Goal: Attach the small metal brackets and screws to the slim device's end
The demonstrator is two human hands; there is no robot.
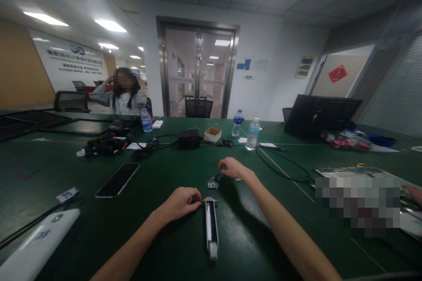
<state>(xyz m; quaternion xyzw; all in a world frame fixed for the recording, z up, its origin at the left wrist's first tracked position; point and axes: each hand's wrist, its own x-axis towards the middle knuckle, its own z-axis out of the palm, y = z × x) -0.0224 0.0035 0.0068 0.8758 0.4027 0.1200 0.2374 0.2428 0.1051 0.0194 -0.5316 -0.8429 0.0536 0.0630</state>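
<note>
A long, narrow metal channel (208, 225) is laid lengthwise on the green table (171, 246), in front of the wearer and between the two forearms. Its far end is crossed by a thin rod (215, 201), the left end of which is pinched between the thumb and fingers of the left hand (183, 202). The right hand (232, 167) is held farther out, apart from the left, with its fingers curled downward; whether anything is gripped by them cannot be told. Near those fingertips, a small metal bracket (212, 184) is seen on the tabletop, just beyond the channel, with tiny rings scattered beside it.

To the left, a smartphone (118, 180) is placed screen up, and nearer the edge a white casing (41, 244) is partly cut off by the frame. Farther back, an open cardboard box (212, 135) is flanked by a black power adapter (189, 139) and a clear water bottle (252, 135). Across the table, a person (127, 96) is seen with both arms raised to the head.
</note>
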